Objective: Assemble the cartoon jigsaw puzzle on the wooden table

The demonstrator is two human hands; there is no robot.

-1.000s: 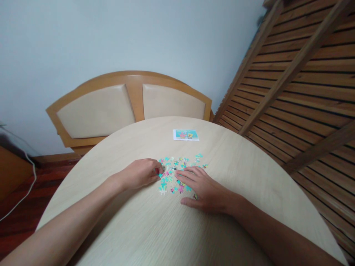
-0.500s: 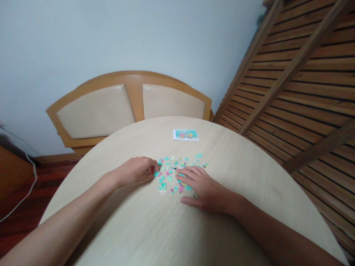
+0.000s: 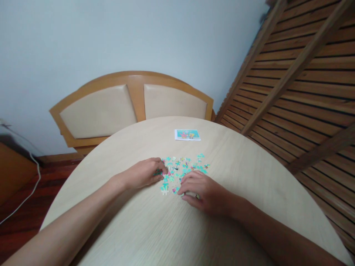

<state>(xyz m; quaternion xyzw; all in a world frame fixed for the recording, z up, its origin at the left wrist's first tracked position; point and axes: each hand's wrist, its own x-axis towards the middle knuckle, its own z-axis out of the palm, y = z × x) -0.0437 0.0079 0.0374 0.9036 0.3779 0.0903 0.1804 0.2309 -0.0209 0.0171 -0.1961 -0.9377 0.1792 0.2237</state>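
Observation:
Many small puzzle pieces [image 3: 171, 178], mostly turquoise with some pink and yellow, lie spread on the round wooden table [image 3: 133, 229]. At the left edge of the spread is my left hand [image 3: 144, 173], its fingers curled down over a few pieces; whether it grips one is hidden. My right hand [image 3: 203, 192] rests at the lower right of the pieces, fingers bent with a gap between thumb and fingertips, and some pieces show beneath it. Beyond the pieces lies a picture card [image 3: 188, 135] with a pink and a yellow figure on turquoise.
Behind the table's far edge stands a wooden headboard [image 3: 134, 96] with cream panels against the wall. A slatted wooden structure [image 3: 294, 85] rises on the right. On the left, a white cable [image 3: 37, 181] hangs over the reddish floor.
My right hand's fingers have drawn in from nearly flat to bent, uncovering turquoise pieces above them. My left hand stays at the left edge, its fingers slightly shifted. The view has moved slightly.

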